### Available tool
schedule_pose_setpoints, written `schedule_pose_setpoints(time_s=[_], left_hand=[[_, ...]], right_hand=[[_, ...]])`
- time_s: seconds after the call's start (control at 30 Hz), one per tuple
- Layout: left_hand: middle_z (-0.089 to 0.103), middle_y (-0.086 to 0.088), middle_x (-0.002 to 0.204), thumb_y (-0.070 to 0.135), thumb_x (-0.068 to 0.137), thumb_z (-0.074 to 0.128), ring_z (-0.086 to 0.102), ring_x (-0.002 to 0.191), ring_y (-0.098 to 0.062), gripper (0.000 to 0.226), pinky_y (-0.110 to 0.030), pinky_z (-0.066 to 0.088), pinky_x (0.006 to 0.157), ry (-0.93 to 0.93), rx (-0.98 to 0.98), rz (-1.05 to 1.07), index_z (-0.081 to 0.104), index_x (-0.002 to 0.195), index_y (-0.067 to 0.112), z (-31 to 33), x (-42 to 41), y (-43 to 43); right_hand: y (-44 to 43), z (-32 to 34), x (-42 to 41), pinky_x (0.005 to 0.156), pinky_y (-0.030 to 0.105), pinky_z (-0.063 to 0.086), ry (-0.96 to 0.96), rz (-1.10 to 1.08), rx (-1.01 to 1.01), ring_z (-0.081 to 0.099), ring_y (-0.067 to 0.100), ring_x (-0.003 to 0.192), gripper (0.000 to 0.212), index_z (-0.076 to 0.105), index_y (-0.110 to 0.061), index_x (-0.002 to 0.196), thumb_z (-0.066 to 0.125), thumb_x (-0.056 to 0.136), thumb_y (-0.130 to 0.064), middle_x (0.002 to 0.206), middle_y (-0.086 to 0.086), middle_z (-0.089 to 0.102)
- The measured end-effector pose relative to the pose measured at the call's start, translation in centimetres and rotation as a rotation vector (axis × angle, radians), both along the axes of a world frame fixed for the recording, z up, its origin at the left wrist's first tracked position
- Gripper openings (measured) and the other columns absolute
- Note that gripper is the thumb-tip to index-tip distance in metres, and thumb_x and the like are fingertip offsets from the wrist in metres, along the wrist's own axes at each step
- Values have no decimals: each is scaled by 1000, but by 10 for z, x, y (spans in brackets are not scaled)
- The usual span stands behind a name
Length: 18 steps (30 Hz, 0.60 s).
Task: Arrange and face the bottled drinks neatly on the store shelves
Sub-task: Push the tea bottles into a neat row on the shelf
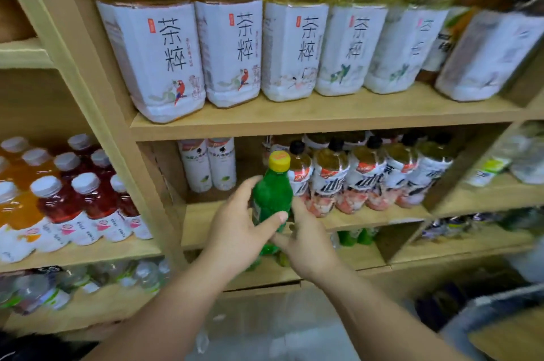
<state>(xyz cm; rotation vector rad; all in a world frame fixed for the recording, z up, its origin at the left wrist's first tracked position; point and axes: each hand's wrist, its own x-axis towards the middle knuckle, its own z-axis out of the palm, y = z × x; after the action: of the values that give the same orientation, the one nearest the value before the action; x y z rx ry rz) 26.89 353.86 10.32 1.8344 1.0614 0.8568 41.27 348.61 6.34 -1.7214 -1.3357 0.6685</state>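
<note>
A green bottle with a yellow cap stands upright in front of the middle shelf. My left hand grips its body, thumb across the front. My right hand touches the bottle's lower right side with its fingers spread. Just right of it is a row of black-capped tea bottles with white and pink labels. Two white-labelled bottles stand at the back left of that shelf. Large tea bottles with white labels line the upper shelf.
Red and orange juice bottles with white caps fill the left bay. Clear water bottles lie below them. More green bottles sit on the shelf under my hands. A wooden upright divides the bays. Pale bottles stand at far right.
</note>
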Motion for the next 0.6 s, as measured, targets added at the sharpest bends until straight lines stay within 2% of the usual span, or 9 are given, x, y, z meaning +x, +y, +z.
schedule_pose_setpoints(time_s=[0.07, 0.17, 0.27, 0.33, 0.4, 0.47, 0.5, 0.6], left_hand=[[69, 18, 122, 62, 66, 75, 66, 113, -6, 74, -42, 57, 96, -31, 8, -32, 53, 134, 42, 11, 19, -13], [70, 17, 118, 64, 68, 71, 67, 107, -5, 72, -41, 56, 95, -30, 69, -121, 53, 133, 38, 34, 58, -32], [68, 20, 117, 43, 86, 76, 64, 106, 5, 56, -26, 52, 95, -19, 96, -242, 51, 135, 34, 56, 106, -53], [69, 20, 114, 33, 91, 74, 63, 105, 6, 47, -25, 50, 90, -44, 98, -318, 52, 133, 35, 66, 140, -67], [71, 16, 113, 31, 93, 73, 68, 100, -3, 41, -31, 54, 84, -99, 56, -359, 55, 130, 37, 78, 176, -85], [74, 5, 107, 22, 96, 71, 72, 80, -11, 34, -28, 57, 67, -206, -85, -408, 58, 126, 32, 90, 214, -108], [74, 0, 105, 17, 96, 70, 74, 76, -16, 33, -31, 57, 63, -253, -158, -437, 59, 124, 28, 97, 234, -121], [73, -12, 114, 27, 86, 76, 73, 92, -45, 41, -53, 49, 73, -344, -237, -527, 62, 124, 25, 120, 299, -159]], right_hand=[[-23, 17, 20, 95, 38, 54, -16, -1, 20, 64, 5, 109, 59, 52, -36, 133, 80, 82, -28, 119, -16, 68], [-56, 38, 57, 94, 39, 55, 14, -45, 66, 65, 3, 108, 57, 55, -39, 129, 83, 80, -38, 117, -18, 69], [-91, 54, 104, 95, 38, 55, 20, -110, 128, 64, 3, 110, 57, 56, -39, 127, 86, 78, -37, 116, -20, 68], [-115, 61, 142, 98, 38, 54, 28, -131, 162, 64, 4, 113, 57, 55, -42, 126, 86, 79, -37, 119, -21, 67], [-142, 66, 181, 102, 40, 53, 38, -136, 168, 62, 5, 118, 57, 53, -45, 131, 81, 81, -43, 126, -19, 65], [-171, 70, 222, 106, 43, 51, 58, -123, 169, 60, 7, 124, 60, 51, -47, 136, 76, 81, -50, 131, -18, 65], [-187, 74, 243, 107, 44, 50, 71, -116, 169, 59, 7, 126, 61, 50, -48, 137, 75, 82, -52, 132, -18, 64], [-234, 94, 307, 114, 39, 44, 111, -84, 177, 51, -1, 133, 61, 45, -52, 142, 74, 90, -44, 137, -25, 60]])
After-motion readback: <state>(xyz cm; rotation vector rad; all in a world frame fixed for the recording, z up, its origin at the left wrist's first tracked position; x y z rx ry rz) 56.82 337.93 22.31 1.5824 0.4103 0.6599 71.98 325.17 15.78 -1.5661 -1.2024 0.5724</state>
